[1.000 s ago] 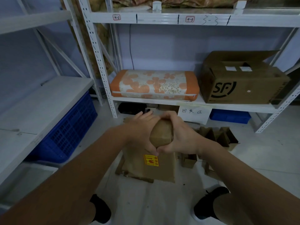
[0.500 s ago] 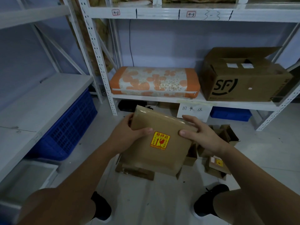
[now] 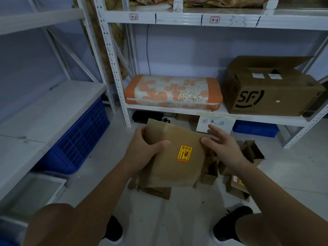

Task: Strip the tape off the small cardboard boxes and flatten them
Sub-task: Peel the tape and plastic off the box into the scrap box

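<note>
The left hand (image 3: 144, 150) grips the left edge of a flattened box (image 3: 174, 155), thumb across its face, holding it in the air above the floor (image 3: 177, 219). The right hand (image 3: 224, 148) rests loosely open at its right edge. This one looks done; next it likely joins the flat cardboard (image 3: 152, 189) below, then a standing small box (image 3: 237, 188) needs picking up

Two hands: left hand (image 3: 142, 150) and right hand (image 3: 223, 148). One flattened cardboard box (image 3: 174, 155) with one yellow sticker (image 3: 184, 153). Several small boxes (image 3: 248, 153) on the floor (exact number unclear). Two blue crates (image 3: 79, 139) (image 3: 255, 128), one cushion (image 3: 173, 92), one large SF box (image 3: 273, 89), two black shoes (image 3: 230, 224).
</note>
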The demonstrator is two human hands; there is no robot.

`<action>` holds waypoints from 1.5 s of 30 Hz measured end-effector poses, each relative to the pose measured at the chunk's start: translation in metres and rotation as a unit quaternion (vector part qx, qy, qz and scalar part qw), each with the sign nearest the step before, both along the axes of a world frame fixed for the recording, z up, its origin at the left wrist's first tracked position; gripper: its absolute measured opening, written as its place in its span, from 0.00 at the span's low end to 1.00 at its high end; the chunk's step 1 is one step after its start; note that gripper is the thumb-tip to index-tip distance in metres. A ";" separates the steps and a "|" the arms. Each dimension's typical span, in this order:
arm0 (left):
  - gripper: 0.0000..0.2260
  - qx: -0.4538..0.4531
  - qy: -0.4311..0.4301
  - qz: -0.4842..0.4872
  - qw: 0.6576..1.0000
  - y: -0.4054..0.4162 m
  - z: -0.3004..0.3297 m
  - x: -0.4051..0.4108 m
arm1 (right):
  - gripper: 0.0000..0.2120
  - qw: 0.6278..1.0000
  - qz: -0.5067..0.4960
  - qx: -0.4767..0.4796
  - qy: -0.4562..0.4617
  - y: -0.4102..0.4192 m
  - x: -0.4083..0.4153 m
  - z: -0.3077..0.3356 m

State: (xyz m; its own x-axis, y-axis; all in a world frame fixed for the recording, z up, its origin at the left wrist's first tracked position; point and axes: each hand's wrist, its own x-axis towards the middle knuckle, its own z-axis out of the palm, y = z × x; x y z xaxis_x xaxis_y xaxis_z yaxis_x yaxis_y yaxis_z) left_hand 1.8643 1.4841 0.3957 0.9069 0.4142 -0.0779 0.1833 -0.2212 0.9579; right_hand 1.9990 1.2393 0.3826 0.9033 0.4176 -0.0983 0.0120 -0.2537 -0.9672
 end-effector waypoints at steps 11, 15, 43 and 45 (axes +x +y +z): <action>0.53 0.192 0.034 0.076 0.978 -0.035 -0.019 0.004 | 0.26 0.916 0.148 -0.096 -0.361 0.049 -0.035 0.026; 0.49 0.266 0.021 0.096 0.959 -0.048 -0.018 0.002 | 0.18 0.915 0.119 -0.102 -0.371 0.053 -0.039 0.019; 0.51 0.375 0.002 0.112 0.920 -0.058 -0.011 0.004 | 0.11 0.848 0.084 -0.152 -0.501 0.037 -0.029 0.005; 0.51 0.377 0.002 0.108 0.920 -0.059 -0.009 0.004 | 0.13 0.849 0.065 -0.163 -0.498 0.040 -0.030 0.007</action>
